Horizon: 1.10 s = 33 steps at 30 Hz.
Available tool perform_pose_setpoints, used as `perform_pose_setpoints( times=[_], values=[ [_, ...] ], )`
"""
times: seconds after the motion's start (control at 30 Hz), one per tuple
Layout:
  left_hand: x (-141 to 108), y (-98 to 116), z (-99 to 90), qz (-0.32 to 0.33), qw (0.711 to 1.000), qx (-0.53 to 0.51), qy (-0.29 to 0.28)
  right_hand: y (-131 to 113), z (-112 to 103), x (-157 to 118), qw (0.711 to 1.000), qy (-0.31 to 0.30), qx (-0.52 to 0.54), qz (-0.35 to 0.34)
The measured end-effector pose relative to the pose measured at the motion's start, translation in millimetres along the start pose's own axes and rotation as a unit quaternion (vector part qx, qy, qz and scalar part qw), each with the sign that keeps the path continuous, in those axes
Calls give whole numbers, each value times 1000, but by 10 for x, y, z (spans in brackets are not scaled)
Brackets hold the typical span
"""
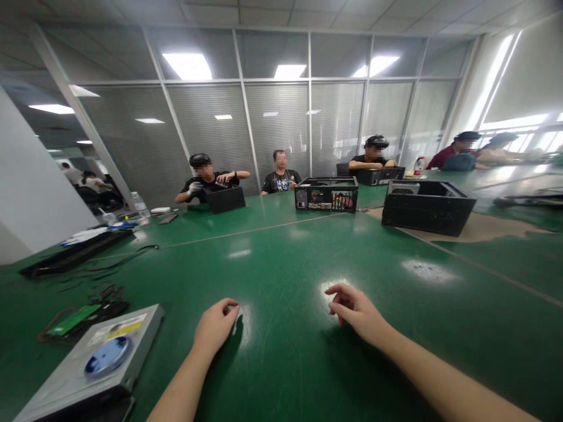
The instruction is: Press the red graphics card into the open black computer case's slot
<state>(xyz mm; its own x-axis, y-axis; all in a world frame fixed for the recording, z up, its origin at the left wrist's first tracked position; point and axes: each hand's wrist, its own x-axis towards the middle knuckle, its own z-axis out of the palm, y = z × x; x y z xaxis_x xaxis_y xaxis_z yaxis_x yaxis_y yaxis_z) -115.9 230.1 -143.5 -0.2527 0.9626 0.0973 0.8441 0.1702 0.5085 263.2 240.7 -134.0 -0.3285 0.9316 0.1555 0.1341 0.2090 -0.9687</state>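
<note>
My left hand [215, 322] is low over the green table [281, 264], its fingers curled and the thumb close to the index finger. The inside of its grip is hidden, so I cannot tell if anything small is in it. My right hand [354, 310] hovers to the right with fingers loosely bent and apart, holding nothing. Left of my left hand lies a silver optical drive [132, 328] with a round blue-and-white disc-shaped piece [108, 356] on top. Behind the drive is a green circuit board [74, 319] with wires.
Across the table are an open computer case [326, 196], a black case [426, 208] on cardboard [492, 228], and another case [380, 176]. Several people sit along the far side, one handling a black panel [226, 199]. A long black panel [79, 252] and a cable [127, 258] lie left.
</note>
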Motion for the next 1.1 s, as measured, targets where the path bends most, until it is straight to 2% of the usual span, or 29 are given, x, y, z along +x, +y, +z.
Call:
perform_pose_setpoints(
  times=[0.43,0.9,1.1],
  values=[
    [-25,13,-15,11,1000,3,-6,-10,-18,-4,997,-63,-52,12],
    [-61,47,-5,6,1000,3,-10,-14,-19,-18,994,-84,-61,23],
    [-54,23,1,8,1000,-2,-13,-25,-36,-25,990,-99,-98,28]
  ],
)
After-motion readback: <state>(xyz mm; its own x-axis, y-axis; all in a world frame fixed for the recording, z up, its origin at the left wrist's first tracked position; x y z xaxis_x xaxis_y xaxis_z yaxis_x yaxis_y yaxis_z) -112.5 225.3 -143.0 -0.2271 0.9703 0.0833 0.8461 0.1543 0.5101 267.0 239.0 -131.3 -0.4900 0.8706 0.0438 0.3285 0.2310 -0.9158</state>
